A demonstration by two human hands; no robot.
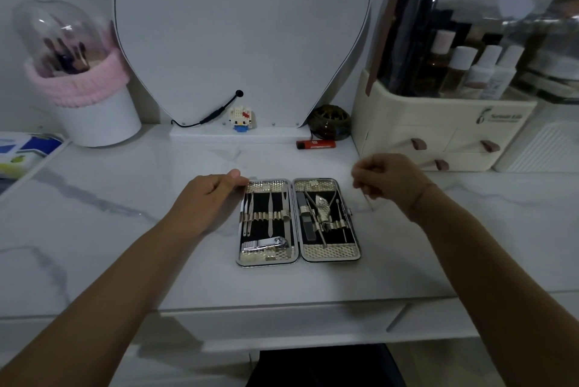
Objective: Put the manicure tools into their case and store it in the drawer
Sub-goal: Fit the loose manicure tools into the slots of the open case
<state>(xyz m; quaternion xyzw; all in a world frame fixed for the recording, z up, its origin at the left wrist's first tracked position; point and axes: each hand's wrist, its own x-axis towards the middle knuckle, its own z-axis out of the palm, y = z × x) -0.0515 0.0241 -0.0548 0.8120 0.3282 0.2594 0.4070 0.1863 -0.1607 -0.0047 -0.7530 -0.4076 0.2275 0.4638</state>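
- The case (pixel 330 252) lies open and flat on the table (pixel 125 230), near the middle of its near edge, with both halves face up and the hinge running away from me.
- The tools sit under the elastic bands: a nail clipper (pixel 266 244) in the near left corner, slim picks above it, and the nippers (pixel 322 208) and a file (pixel 305 217) in the right half.
- My left grip (pixel 210 195) holds the case's far left corner, thumb and fingertips closed on the rim.
- My right grip (pixel 388 179) hovers off the case's far right corner with its fingers curled. I cannot tell whether it pinches a thin tool.
- I judge the case to be stiff and fairly light. Its chrome rim looks slick on the marble, so it would likely skate if I push it.
- The tools are hard steel with sharp tips, so I would take any loose one by its shank.
- To close the case I would fold one half over by its long outer edge. Then I would carry it shut, held across both long sides.
- The panel under the table's near edge (pixel 282 322) looks like the drawer front, and it is closed.
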